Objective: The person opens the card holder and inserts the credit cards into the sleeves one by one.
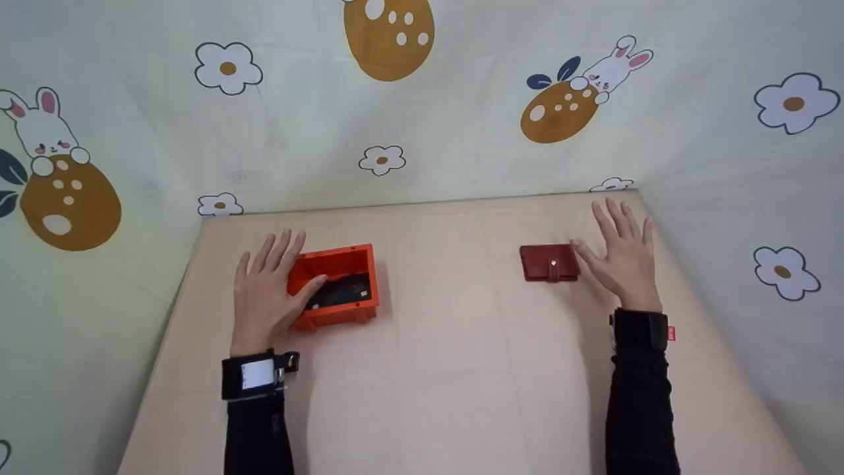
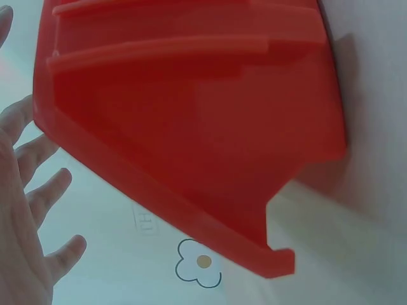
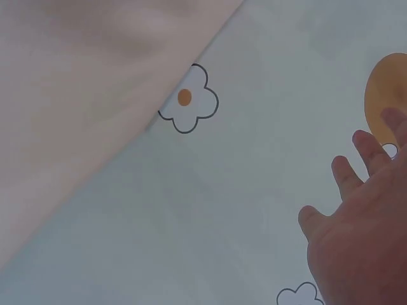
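On the pale table (image 1: 461, 369), left of its middle, sits an orange box (image 1: 337, 285), open at the top, with a dark flat object (image 1: 339, 292) lying inside it. The left hand (image 1: 267, 290) lies against the box's left side: its fingers are straight and spread beside the left wall, and the thumb reaches over the near-left rim toward the dark object. The thumb seems to rest on the rim, though whether it presses down cannot be told. From the left wrist view the box's ribbed orange wall (image 2: 191, 121) fills most of the picture, with the spread fingers (image 2: 44, 190) to its left, apart from the wall there.

Well to the right of the box, at about the same depth on the table, lies a dark red wallet (image 1: 549, 262), closed, with a small snap on its tab. The right hand (image 1: 620, 257) is just right of the wallet, palm down and fingers spread; its thumb points at the wallet's right edge, and contact cannot be made out.

Behind the box and around the table stand pale walls (image 1: 461, 132) printed with flowers, rabbits and spotted brown eggs.
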Motion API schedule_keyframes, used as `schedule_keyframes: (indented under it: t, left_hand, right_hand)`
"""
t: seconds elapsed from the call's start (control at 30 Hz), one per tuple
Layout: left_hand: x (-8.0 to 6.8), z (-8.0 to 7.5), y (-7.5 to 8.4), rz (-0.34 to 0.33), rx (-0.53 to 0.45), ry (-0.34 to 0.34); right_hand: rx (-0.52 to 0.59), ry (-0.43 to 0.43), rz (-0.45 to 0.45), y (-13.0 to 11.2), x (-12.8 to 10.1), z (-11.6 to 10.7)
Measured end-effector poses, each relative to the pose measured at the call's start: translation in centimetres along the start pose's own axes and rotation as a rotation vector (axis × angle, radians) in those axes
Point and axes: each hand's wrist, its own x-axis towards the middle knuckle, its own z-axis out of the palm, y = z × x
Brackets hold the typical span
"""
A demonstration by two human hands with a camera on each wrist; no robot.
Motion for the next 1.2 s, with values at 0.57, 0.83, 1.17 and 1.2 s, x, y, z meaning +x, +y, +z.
schedule_keyframes:
  t: [0.57,0.83,1.17,1.2]
  left_hand:
    - [0.0,0.0,0.3,0.004,-0.035,-0.008]
    - [0.2,0.6,1.8,0.007,-0.085,-0.071]
    - [0.6,1.3,4.9,0.07,-0.135,-0.112]
    - [0.7,1.4,5.4,0.092,-0.137,-0.112]
  right_hand:
    - [0.035,-0.059,0.013,-0.4,0.3,0.5]
    - [0.046,-0.155,-0.017,-2.5,0.5,1.5]
    - [0.024,-0.363,0.108,-4.6,-0.2,4.3]
    - [0.011,-0.366,0.104,-4.9,-0.3,4.7]
